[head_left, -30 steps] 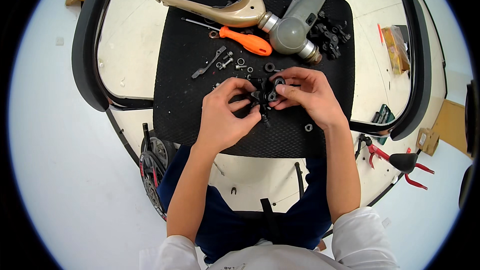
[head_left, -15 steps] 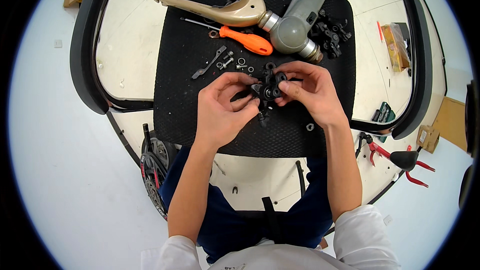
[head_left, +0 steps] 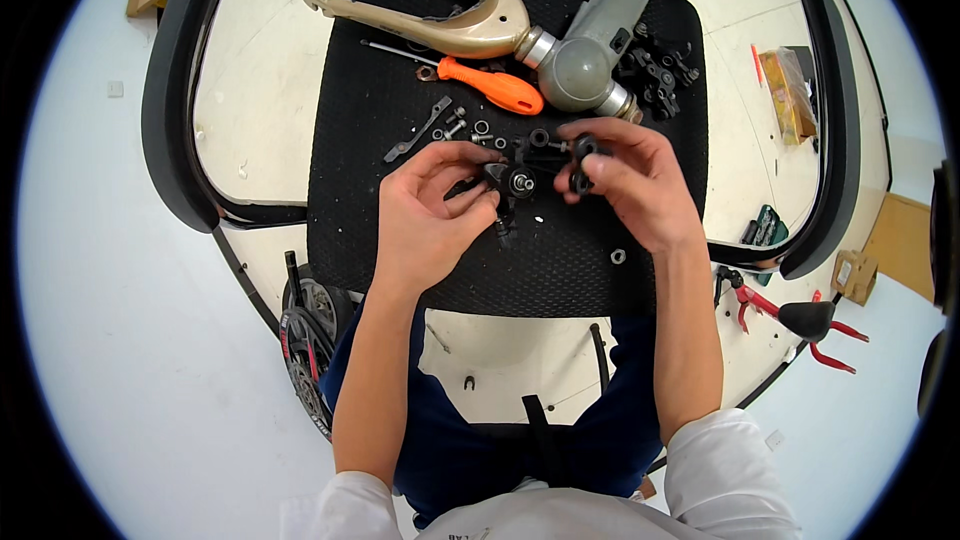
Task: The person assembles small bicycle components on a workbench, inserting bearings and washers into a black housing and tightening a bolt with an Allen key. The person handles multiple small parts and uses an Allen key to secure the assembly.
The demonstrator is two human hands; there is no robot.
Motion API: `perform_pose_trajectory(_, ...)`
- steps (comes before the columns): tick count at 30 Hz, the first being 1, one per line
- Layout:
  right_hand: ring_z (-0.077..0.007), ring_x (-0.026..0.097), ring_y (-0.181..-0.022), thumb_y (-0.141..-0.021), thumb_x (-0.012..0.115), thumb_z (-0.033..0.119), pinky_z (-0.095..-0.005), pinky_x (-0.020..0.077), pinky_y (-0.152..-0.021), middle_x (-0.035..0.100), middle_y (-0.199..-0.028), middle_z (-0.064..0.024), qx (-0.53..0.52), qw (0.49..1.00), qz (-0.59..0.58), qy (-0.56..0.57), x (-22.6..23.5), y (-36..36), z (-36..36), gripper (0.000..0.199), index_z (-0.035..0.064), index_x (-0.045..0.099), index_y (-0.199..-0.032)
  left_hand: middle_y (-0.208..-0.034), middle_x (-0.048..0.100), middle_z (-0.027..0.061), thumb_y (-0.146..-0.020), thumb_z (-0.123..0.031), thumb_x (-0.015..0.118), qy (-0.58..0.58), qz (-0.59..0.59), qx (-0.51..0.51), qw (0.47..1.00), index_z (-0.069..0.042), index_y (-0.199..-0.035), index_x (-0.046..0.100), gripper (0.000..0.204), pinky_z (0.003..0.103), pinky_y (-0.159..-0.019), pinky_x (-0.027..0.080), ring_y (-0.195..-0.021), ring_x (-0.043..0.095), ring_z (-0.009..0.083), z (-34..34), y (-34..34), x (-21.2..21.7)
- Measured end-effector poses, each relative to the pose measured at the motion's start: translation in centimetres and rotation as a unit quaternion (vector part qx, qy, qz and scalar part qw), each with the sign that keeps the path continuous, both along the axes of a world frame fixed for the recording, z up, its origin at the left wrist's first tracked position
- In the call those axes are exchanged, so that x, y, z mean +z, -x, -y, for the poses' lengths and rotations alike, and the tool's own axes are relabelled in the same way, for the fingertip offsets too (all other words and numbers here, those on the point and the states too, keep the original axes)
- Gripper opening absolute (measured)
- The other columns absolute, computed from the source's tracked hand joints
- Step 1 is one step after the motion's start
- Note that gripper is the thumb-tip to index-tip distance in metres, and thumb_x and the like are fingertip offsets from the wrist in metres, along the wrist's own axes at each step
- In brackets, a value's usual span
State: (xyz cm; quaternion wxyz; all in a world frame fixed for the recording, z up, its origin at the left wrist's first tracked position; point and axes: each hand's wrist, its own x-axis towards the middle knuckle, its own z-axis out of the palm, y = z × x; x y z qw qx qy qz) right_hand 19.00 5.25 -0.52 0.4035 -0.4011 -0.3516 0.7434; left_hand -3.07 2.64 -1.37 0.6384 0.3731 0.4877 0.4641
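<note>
A black component with a silver stud (head_left: 521, 183) is gripped by the fingers of the left hand (head_left: 422, 215). A black link (head_left: 584, 164) is pinched by the right hand (head_left: 648, 195), just right of the left fingertips. Loose bolts (head_left: 455, 127) are noted beyond the left fingers, with an orange-handled screwdriver (head_left: 490, 86) farther beyond. A nut (head_left: 618, 256) is found on the black seat (head_left: 570, 285), on the near side of the right fingers.

A shiny metal stud (head_left: 525, 183) was set in a matt black part (head_left: 495, 176); glossy paint was seen on the fork (head_left: 498, 22), coarse cloth on the seat (head_left: 352, 190).
</note>
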Motion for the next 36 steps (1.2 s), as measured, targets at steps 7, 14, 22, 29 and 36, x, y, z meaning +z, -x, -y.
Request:
perform_pose_trajectory(7,-0.015,0.066,-0.076,-0.082,0.072,-0.001,-0.0253,0.0537,-0.068,0.065,-0.089,-0.0095,0.039,0.998,0.054,-0.016,-0.7,1.2,0.4,0.026,-0.0048,0.062,-0.105,-0.11,0.062,0.014,-0.077,0.017,0.062,0.0,0.011,0.008,1.0,0.009,-0.108,0.057,0.032,0.034,-0.096,0.055,-0.106,0.063,0.0194,-0.2,-0.5,-0.5)
perform_pose_trajectory(14,-0.0171,0.068,-0.076,-0.083,0.071,-0.002,-0.0273,0.057,-0.066,0.064,-0.09,-0.0117,0.023,0.999,0.047,0.002,-0.2,1.9,0.4,0.024,-0.0068,0.062,-0.105,-0.108,0.062,0.0134,-0.077,0.016,0.063,0.007,0.013,0.014,1.0,0.009,-0.109,0.057,0.032,0.034,-0.095,0.056,-0.106,0.063,0.0193,-0.2,-0.2,-0.2)
perform_pose_trajectory(22,-0.0194,0.07,-0.078,-0.083,0.07,-0.002,-0.0288,0.0594,-0.069,0.064,-0.095,-0.0131,-0.011,0.998,0.041,0.045,-0.3,2.4,0.5,0.024,-0.0068,0.062,-0.105,-0.11,0.062,0.0146,-0.078,0.016,0.063,-0.025,0.009,0.03,0.999,0.009,-0.111,0.057,0.035,0.033,-0.096,0.055,-0.108,0.062,0.0196,0.1,-0.9,-0.5)
perform_pose_trajectory(29,-0.0189,0.069,-0.081,-0.085,0.069,0.0,-0.0294,0.0588,-0.075,0.068,-0.099,-0.0158,-0.009,1.0,0.001,0.021,-0.5,1.4,0.4,0.027,-0.0082,0.064,-0.111,-0.114,0.064,0.0142,-0.091,-0.006,0.065,0.147,0.166,0.022,0.975,0.009,-0.128,0.053,0.042,0.029,-0.093,0.051,-0.105,0.062,0.0152,0.5,-1.0,-0.4)
perform_pose_trajectory(36,-0.021,0.07,-0.081,-0.085,0.067,0.001,-0.0303,0.0596,-0.074,0.069,-0.1,-0.0163,-0.021,0.999,0.019,0.019,-0.5,1.3,0.2,0.024,-0.0083,0.066,-0.107,-0.112,0.065,0.0114,-0.095,-0.008,0.061,0.179,0.177,-0.033,0.967,0.007,-0.134,0.049,0.044,0.029,-0.088,0.054,-0.101,0.065,0.0162,0.3,-1.6,0.0)
